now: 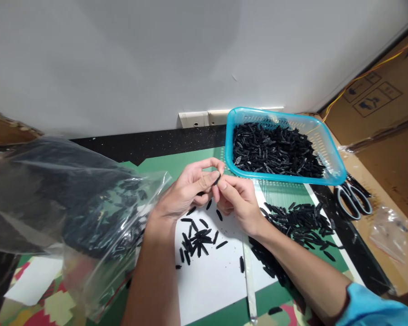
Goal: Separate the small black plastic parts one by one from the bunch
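The left hand [190,190] fingers hide most of the small black piece [216,179].

Both forearms were bare; the right arm wore a bright blue short fabric sleeve [370,308], and no rings showed.

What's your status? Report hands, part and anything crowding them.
Left hand and right hand pinch one small black plastic piece together. Loose pieces on white sheet below. Plastic bag close left.

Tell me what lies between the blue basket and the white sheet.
In the head view: bare green mat between blue basket and white sheet, plus both hands pinching a black piece.
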A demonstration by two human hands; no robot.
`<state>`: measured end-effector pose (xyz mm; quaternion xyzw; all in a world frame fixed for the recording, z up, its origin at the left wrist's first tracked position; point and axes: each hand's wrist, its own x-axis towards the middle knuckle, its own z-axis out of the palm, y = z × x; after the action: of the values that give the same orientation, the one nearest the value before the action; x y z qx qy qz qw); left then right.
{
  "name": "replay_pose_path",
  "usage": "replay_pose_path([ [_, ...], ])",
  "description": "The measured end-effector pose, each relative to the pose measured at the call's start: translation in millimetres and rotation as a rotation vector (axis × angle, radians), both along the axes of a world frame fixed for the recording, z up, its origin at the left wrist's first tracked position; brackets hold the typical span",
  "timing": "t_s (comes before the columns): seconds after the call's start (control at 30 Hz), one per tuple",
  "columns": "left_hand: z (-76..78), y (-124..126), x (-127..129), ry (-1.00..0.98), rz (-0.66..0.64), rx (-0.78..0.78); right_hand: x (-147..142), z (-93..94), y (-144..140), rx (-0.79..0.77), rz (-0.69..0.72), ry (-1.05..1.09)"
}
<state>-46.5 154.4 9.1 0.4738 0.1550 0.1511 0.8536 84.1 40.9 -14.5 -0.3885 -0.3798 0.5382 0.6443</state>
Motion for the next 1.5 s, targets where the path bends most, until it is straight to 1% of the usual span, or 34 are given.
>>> replay_pose_path([
  [0.17, 0.1, -2, 2, -0.005, 0.022, 0.010, 1, 0.7, 0, -0.006, 0.008, 0.021],
  [0.33, -1.1, -2, 2, -0.011, 0.064, 0.019, 2, 1.9, 0, -0.017, 0.054, 0.034],
  [0.67, -3.7, 2, -1, 0.019, 0.059, 0.068, -1, 9.7, -2, -0.061, 0.087, 0.029],
  [0.77, -3.5, 3, -2, 0.045, 0.048, 0.074, -2, 7.3, -2, -0.082, 0.076, 0.037],
  [1.07, -1.9, -2, 3, 0.051, 0.045, 0.094, -5, -5.4, -1, -0.079, -0.034, 0.061],
  [1.3, -4.2, -2, 5, 0.035, 0.016, 0.085, -5, -2.8, 3, -0.077, -0.086, 0.044],
  [1.5, -2.9, 0, 5, 0.011, 0.019, 0.061, -4, 0.9, 4, -0.073, -0.063, 0.043],
])
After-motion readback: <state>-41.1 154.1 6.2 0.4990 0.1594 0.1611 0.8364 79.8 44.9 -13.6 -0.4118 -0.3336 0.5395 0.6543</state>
